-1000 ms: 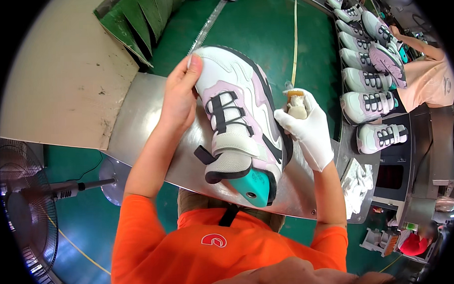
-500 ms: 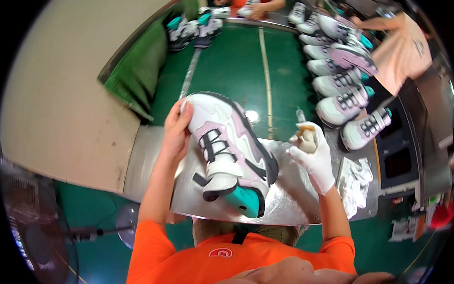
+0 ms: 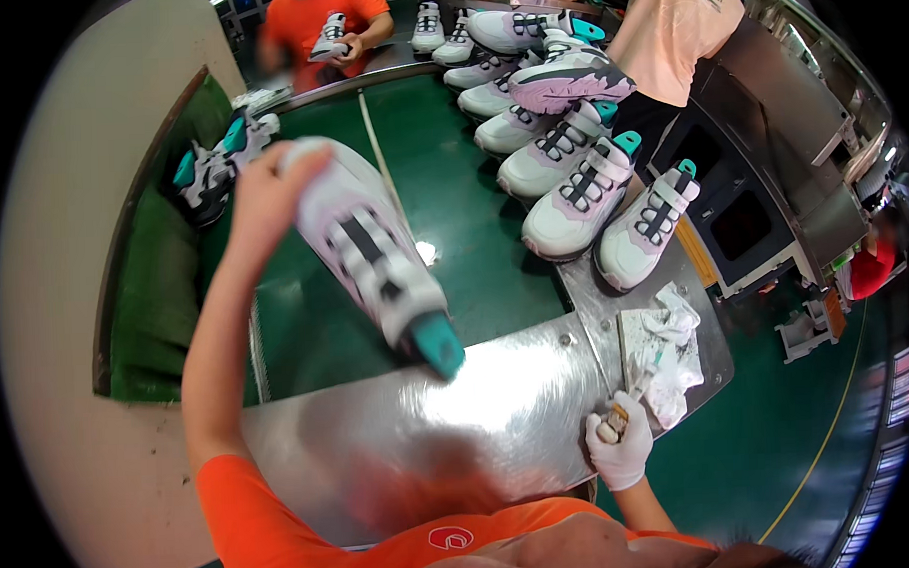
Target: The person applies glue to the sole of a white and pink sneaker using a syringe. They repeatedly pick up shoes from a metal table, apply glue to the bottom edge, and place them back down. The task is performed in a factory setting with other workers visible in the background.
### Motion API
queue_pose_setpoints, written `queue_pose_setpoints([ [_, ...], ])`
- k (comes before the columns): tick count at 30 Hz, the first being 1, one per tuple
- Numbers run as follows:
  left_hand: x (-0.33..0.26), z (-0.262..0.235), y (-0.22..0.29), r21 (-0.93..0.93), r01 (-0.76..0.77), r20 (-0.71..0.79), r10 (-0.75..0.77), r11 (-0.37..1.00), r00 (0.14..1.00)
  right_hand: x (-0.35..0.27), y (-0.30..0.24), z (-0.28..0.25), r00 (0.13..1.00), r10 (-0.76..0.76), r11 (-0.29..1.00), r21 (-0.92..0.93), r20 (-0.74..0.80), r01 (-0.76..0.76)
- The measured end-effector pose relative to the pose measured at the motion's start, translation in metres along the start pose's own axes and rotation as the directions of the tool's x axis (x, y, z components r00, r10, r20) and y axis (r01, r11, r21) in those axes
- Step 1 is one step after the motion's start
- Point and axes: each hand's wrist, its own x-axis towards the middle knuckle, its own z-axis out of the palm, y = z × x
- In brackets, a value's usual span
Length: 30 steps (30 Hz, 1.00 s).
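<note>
My left hand [image 3: 264, 198] grips the toe end of a white and pale purple sneaker [image 3: 358, 242], raised over the green belt and the steel tabletop edge. Black straps cross its upper, and a teal shoe last [image 3: 437, 346] sticks out of the collar, pointing toward me. Hand and sneaker are slightly blurred. At the lower right, my right hand [image 3: 621, 448], in a white glove, is closed around a small thing with a brownish part, mostly hidden by the fingers. Just beyond that hand a crumpled white cloth [image 3: 669, 352] lies on the steel.
Similar sneakers [image 3: 577, 202] line the right side of the green belt [image 3: 485, 283], some stacked. Two more [image 3: 215, 162] stand by the green curtain [image 3: 164, 284] at left. The steel tabletop [image 3: 479, 403] lies before me. Across the belt, a person [image 3: 335, 28] handles another sneaker.
The view has turned to the right. My left hand has carried the sneaker away from me and left over the belt. My right hand has come down nearer my body, beside the cloth.
</note>
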Motion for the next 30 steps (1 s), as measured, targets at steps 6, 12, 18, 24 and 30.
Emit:
queue_pose_setpoints([
  [6, 0.128, 0.001, -0.161, -0.499, 0.212, -0.375, -0.43, 0.84, 0.821, -0.007, 0.003, 0.005, 0.985, 0.173, 0.985, -0.004, 0.014, -0.173],
  [12, 0.153, 0.124, -0.243, -0.676, 0.383, -0.199, -0.656, 0.63, 0.728, -0.023, 0.018, 0.006, 0.965, 0.263, 0.964, -0.04, 0.018, -0.262],
  [18, 0.127, 0.085, -0.201, -0.185, 0.581, -0.195, -0.609, 0.793, 0.769, -0.013, 0.012, 0.004, 0.963, 0.268, 0.963, 0.034, 0.024, -0.268],
  [24, 0.042, 0.133, -0.069, -0.237, 0.586, 0.522, -0.407, 0.775, 0.749, -0.002, 0.009, 0.003, 0.97, 0.244, 0.95, 0.203, -0.001, -0.239],
  [30, -0.034, 0.26, 0.068, 0.149, -0.968, 0.662, 0.707, 0.202, 0.249, -0.014, 0.021, 0.002, 0.95, 0.297, 0.856, 0.415, 0.097, -0.31],
])
